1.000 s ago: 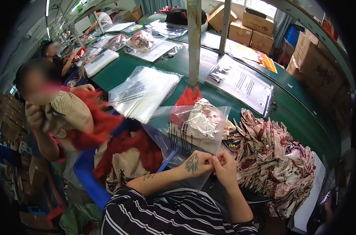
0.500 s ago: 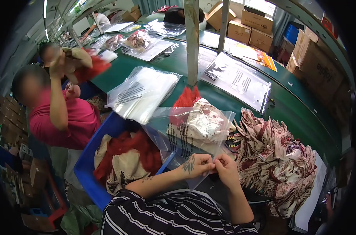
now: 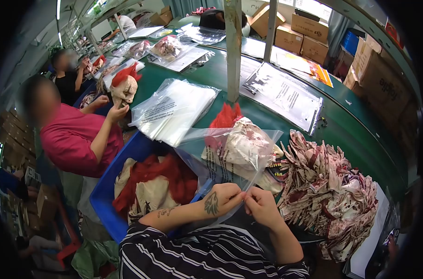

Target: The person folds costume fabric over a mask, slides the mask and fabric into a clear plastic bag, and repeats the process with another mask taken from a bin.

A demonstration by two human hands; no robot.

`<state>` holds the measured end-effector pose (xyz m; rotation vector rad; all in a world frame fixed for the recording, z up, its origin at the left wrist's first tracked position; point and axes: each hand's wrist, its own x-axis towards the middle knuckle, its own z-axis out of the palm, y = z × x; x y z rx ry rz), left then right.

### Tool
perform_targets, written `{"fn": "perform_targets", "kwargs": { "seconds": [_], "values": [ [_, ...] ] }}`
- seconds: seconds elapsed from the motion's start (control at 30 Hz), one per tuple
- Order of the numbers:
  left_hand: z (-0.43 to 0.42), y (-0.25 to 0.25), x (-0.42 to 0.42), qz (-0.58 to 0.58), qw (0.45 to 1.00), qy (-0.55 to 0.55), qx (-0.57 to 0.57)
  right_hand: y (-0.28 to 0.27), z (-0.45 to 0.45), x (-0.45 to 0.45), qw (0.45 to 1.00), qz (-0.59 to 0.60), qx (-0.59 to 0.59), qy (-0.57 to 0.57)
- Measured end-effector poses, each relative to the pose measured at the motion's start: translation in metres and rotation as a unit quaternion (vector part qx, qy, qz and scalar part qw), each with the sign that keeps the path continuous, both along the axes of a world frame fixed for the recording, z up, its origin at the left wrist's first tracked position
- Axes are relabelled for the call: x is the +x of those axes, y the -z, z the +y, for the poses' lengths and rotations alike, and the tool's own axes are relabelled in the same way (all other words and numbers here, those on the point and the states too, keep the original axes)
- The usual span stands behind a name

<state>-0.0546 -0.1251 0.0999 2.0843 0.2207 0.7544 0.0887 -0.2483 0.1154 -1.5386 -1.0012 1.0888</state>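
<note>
My left hand (image 3: 223,199) pinches the edge of a clear printed plastic bag (image 3: 216,167) close to my body. Fingertip to fingertip with it, my right hand (image 3: 262,208) is closed on the same edge. The bag spreads across a clown mask (image 3: 241,132) on the green table, and the mask's pale, red-stained face and toothed mouth show partly through the film. Red hair sticks up at the mask's far end. Just right of my right hand lies a heap of cream, red-spattered gloves (image 3: 328,200).
A blue bin (image 3: 102,200) at my left holds red-haired masks. Stacked plastic bags (image 3: 174,111) lie on the green table (image 3: 286,114), near a metal post (image 3: 233,56). A co-worker in pink (image 3: 81,139) holds another clown mask (image 3: 124,88). Cartons (image 3: 290,37) stand behind.
My joined hands have shifted slightly left and toward me, still gripping the bag. The co-worker in pink has lowered a red-haired mask from face height to in front of the chest.
</note>
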Motion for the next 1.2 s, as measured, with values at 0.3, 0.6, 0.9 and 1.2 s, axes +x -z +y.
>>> {"fn": "perform_targets", "kwargs": {
  "seconds": [0.3, 0.6, 0.9, 1.2],
  "values": [
    [0.053, -0.042, -0.041, 0.076, 0.988, -0.133, 0.002, 0.001, -0.032, 0.022, 0.983, -0.139, -0.043, 0.114],
    [0.018, -0.072, 0.005, 0.035, 0.999, 0.0, 0.037, -0.032, 0.008, -0.019, 0.832, -0.431, 0.348, 0.003],
    [0.028, -0.088, -0.004, 0.035, 0.985, -0.003, 0.17, -0.038, 0.015, -0.016, 0.836, -0.529, 0.133, -0.068],
    [-0.005, -0.096, 0.014, -0.006, 0.9, -0.032, 0.434, 0.012, 0.11, -0.038, 0.708, -0.595, 0.371, 0.083]
  ]
}}
